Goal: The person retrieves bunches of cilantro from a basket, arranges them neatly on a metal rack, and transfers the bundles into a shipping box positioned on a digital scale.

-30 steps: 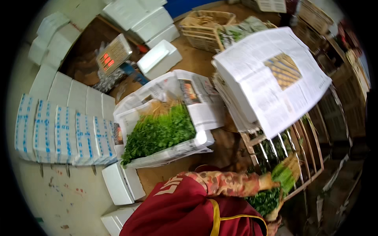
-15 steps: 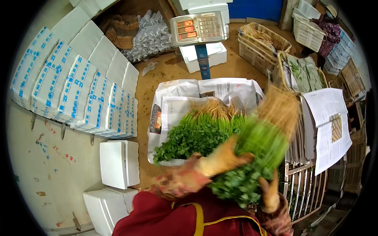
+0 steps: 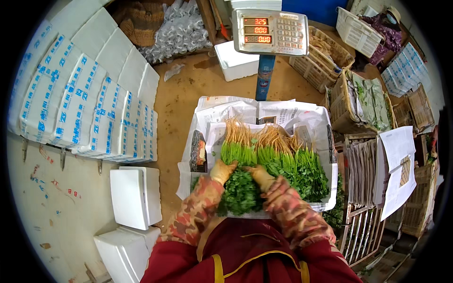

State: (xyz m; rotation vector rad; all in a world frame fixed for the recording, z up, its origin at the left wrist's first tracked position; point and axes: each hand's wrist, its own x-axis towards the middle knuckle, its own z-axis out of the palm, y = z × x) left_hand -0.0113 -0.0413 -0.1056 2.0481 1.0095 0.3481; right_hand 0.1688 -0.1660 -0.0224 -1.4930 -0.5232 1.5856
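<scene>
A newspaper-lined box holds rows of leafy green bunches, their pale roots towards the far side and dark leaves towards me. My left hand, in a yellowish glove, grips the left side of the leftmost bunch. Opposite it, my gloved right hand closes on that bunch's right side, where stems meet leaves. The bunch lies in the box, its roots spread at the top. Leaves partly hide the fingers of both hands.
A scale's lit display stands behind the box on a blue post. White foam boxes are stacked at left. Stacked newspapers and a crate of wrapped greens stand at right. Another person is at the far right.
The bunch held at the right, outside the box, is now laid in its left part. Both hands have moved left onto it, and the view has shifted.
</scene>
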